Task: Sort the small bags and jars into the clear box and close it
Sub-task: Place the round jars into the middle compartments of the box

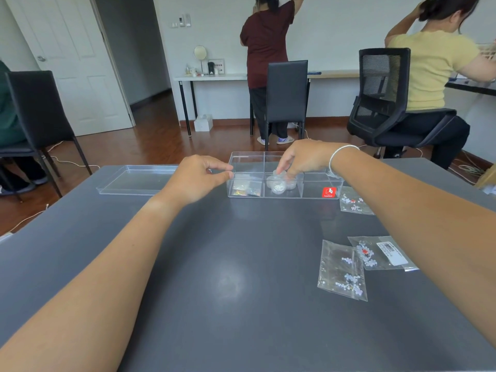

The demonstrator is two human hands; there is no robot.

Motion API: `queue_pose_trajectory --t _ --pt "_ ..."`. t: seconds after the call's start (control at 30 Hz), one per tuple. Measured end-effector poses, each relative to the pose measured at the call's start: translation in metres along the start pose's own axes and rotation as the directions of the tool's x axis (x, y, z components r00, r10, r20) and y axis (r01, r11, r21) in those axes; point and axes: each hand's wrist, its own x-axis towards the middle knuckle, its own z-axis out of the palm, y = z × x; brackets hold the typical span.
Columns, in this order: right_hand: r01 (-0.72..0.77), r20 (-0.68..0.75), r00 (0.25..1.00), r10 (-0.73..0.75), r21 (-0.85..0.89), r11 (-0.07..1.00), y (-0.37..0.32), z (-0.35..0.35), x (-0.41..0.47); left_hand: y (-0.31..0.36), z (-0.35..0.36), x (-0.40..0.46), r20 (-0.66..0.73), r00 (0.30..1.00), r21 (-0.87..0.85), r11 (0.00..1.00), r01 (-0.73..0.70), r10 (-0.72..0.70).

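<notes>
A clear divided box [314, 193] with a red sticker stands at the table's far side. Its front left compartment holds small bags [247, 187]; the front middle one holds several clear round jars [279, 185]. My right hand [303, 158] reaches into the middle compartment, fingertips on a jar [277, 173] at the top of the pile. My left hand [200, 175] pinches the box's left wall. The clear lid [137, 179] lies flat to the left. Three small bags of beads lie on the table: one [353, 202] beside the box, two [342, 269] [381, 252] nearer me.
The grey table [228, 264] ends just behind the box. Beyond it stand black chairs [285, 95], a person at a white desk, and another person seated on an office chair at the right. A chair with a seated person is at the far left.
</notes>
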Motion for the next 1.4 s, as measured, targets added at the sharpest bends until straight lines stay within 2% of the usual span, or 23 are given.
queue_pose_trajectory --t 0.17,0.33,0.47,0.6,1.17,1.4 --pt "0.002 -0.041 0.999 -0.006 -0.101 0.995 -0.002 0.001 0.003 0.000 0.001 0.000 -0.001 1.000 0.006 1.000 -0.004 0.004" --pt "0.006 -0.100 0.994 -0.037 -0.294 0.956 -0.006 0.002 0.002 -0.001 0.000 0.000 -0.001 1.000 0.013 1.000 -0.009 0.009" --pt "0.069 -0.149 0.983 -0.108 -0.250 0.966 -0.009 0.000 -0.002 0.000 0.000 0.000 0.000 1.000 0.016 1.000 -0.009 0.009" --pt "0.091 -0.119 0.986 -0.116 -0.191 0.977 -0.010 0.000 -0.004 0.001 0.000 -0.001 0.001 1.000 0.016 1.000 -0.013 0.013" --pt "0.049 -0.094 0.992 -0.086 -0.338 0.940 -0.011 0.005 0.002 0.003 0.000 -0.002 0.003 1.000 0.011 1.000 -0.003 0.003" --pt "0.064 -0.131 0.986 -0.099 -0.244 0.968 -0.009 0.001 -0.004 0.005 -0.001 -0.003 0.001 1.000 0.017 1.000 -0.002 0.002"
